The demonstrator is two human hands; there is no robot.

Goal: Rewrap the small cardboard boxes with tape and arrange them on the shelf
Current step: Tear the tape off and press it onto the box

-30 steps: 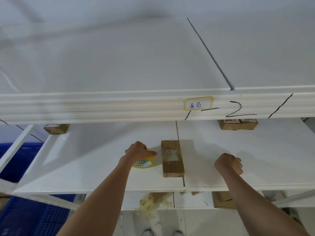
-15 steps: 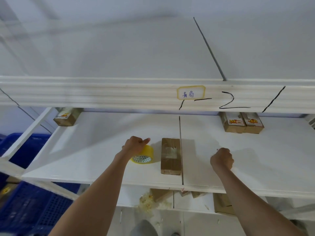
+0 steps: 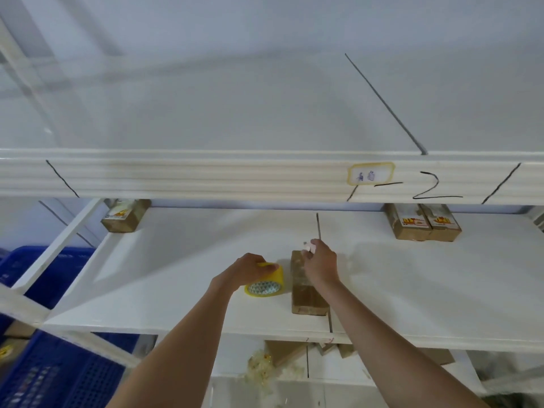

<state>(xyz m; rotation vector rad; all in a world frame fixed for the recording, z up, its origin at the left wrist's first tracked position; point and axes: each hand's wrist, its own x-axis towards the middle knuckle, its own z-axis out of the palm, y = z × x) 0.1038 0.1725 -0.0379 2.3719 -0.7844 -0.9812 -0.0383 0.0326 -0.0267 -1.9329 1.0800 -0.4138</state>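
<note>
Your left hand (image 3: 248, 267) grips the yellow tape roll (image 3: 266, 281) at mid-frame, just left of the small cardboard box (image 3: 307, 298). The box lies on the shelf (image 3: 176, 260) with its long axis running away from you. Your right hand (image 3: 321, 265) hovers over its far end, fingers pinched, seemingly on the tape end.

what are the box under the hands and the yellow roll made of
Box: brown corrugated cardboard by its matte look, with a glossy clear strip on top, probably tape. Yellow roll: glossy plastic packing tape, likely on a card core with a printed pattern inside.
</note>
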